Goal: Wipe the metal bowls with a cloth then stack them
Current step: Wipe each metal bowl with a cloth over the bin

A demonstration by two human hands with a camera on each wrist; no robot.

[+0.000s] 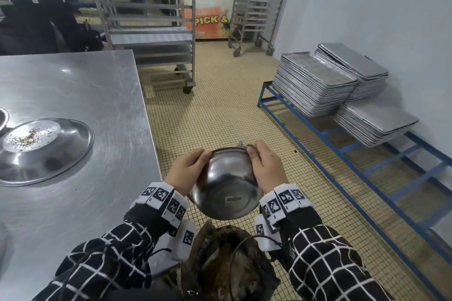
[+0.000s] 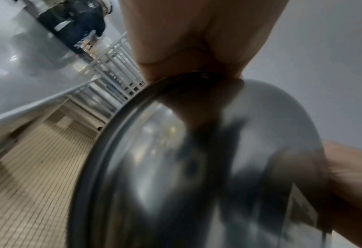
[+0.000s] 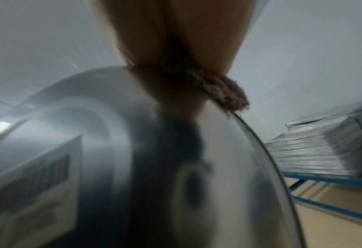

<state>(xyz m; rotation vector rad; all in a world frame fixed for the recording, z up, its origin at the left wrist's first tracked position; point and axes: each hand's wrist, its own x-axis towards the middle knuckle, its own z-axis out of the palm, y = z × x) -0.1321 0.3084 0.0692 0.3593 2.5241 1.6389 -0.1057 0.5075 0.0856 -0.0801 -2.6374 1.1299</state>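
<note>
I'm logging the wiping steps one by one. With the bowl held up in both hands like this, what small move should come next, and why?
Probably slide the cloth further along the rim while turning the bowl. The left hand holds the rim on one side, the right hand pinches the cloth over the opposite edge, and the bowl's base faces the person, so most of the rim looks unwiped.

The orange front of the chest freezer (image 1: 208,19) behind the racks reads "PICK &", the rest hidden; the sticker (image 1: 233,199) on the bowl's base is too blurred to read
</note>
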